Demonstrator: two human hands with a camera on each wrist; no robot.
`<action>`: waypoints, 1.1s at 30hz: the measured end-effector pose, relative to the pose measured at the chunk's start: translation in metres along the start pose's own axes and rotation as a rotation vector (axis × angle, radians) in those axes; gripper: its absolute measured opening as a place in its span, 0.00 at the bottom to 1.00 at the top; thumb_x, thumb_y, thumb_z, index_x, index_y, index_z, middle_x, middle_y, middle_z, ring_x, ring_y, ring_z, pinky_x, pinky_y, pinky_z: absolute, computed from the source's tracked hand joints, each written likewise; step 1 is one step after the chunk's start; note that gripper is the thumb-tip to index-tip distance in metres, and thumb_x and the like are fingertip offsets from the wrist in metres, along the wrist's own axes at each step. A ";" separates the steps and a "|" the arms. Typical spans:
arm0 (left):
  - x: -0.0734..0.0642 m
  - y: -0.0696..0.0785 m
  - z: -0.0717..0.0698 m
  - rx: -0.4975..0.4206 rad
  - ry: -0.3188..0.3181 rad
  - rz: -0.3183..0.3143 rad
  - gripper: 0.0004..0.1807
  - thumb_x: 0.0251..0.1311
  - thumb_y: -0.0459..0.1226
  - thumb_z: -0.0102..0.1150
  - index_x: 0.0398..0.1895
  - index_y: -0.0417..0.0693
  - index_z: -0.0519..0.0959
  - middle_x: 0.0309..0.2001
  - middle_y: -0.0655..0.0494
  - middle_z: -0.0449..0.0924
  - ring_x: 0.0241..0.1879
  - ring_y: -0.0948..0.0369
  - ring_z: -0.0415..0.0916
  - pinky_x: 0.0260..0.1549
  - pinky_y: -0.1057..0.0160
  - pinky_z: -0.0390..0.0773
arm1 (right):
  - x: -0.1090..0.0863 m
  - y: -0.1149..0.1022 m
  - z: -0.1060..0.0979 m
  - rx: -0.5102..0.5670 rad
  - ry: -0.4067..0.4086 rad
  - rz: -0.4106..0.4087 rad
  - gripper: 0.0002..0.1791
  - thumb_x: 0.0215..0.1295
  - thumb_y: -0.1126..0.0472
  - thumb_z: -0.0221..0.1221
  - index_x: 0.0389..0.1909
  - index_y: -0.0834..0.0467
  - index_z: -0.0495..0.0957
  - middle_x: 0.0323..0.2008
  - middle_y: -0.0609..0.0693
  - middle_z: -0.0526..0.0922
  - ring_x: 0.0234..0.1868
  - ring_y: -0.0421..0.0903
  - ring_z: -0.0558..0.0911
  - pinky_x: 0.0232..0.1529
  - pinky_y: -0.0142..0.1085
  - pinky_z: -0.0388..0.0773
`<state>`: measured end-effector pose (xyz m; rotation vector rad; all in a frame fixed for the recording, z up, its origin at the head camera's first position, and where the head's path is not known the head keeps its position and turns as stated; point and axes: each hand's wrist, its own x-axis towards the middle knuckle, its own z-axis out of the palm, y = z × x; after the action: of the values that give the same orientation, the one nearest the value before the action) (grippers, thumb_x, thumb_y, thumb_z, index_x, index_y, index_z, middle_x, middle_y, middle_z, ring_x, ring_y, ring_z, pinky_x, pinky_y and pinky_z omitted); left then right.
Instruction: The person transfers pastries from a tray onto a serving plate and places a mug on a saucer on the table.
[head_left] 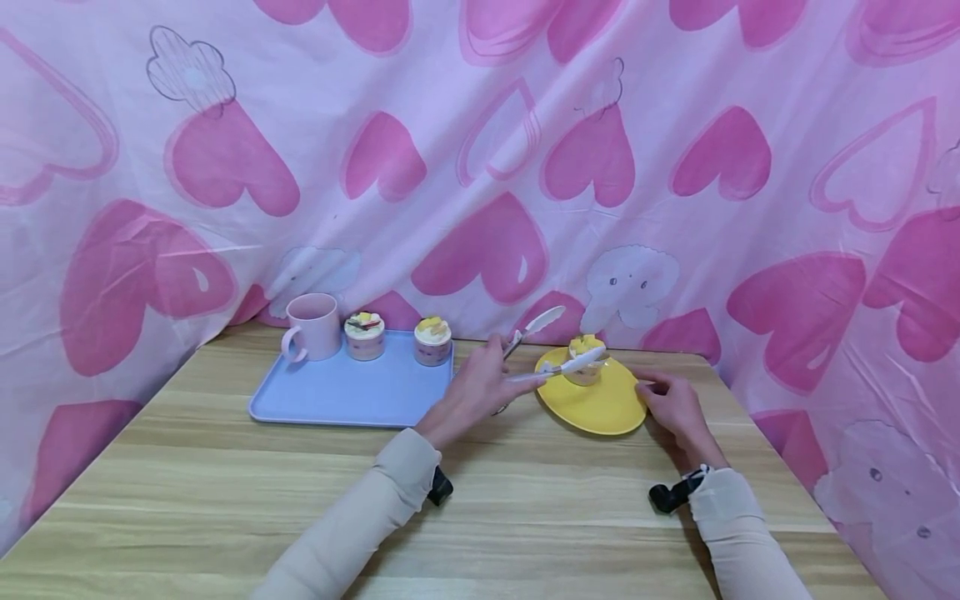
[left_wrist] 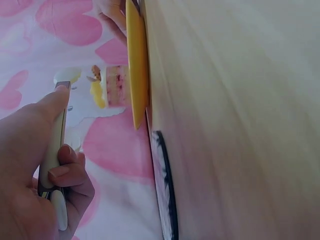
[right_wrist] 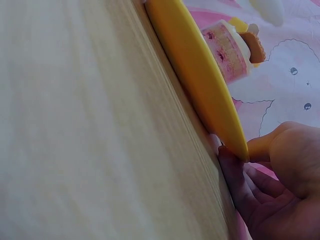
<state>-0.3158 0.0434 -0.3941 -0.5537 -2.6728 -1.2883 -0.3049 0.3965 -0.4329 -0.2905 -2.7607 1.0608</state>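
One pair of tongs (head_left: 581, 362): the left hand (head_left: 476, 379) had it, thumb laid along one arm and fingers bent round the handle. Its two arms stood spread, I think to leave room for a cup.
Yellow plate (head_left: 592, 412): it sat on the bench (head_left: 525, 517). The right hand (head_left: 675, 408) pinched its edge, thumb on top and fingers below, maybe so it would not slide.
Plate's cake cup (head_left: 584, 378): it stood upright on the far part of the plate, behind one arm of the tongs. I could not tell if they touched.
Blue tray (head_left: 330, 404): it lay flat, off to the left.
Pink mug (head_left: 318, 327): it stood at the tray's far left, just beside a fruit-topped cup (head_left: 365, 340).
Last cake cup (head_left: 432, 347): it stood near the tray's far right corner, perhaps kept back from busy arms.
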 end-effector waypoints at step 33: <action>-0.050 -0.026 -0.044 0.075 0.106 0.001 0.44 0.47 0.65 0.71 0.60 0.57 0.63 0.34 0.51 0.74 0.32 0.58 0.73 0.30 0.59 0.74 | 0.001 0.006 0.000 0.028 -0.027 0.015 0.23 0.75 0.51 0.54 0.67 0.52 0.75 0.56 0.60 0.81 0.53 0.52 0.77 0.45 0.33 0.74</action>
<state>-0.2812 -0.0191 -0.3991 -0.4642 -2.6209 -1.1773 -0.3049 0.4006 -0.4367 -0.2959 -2.7694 1.1148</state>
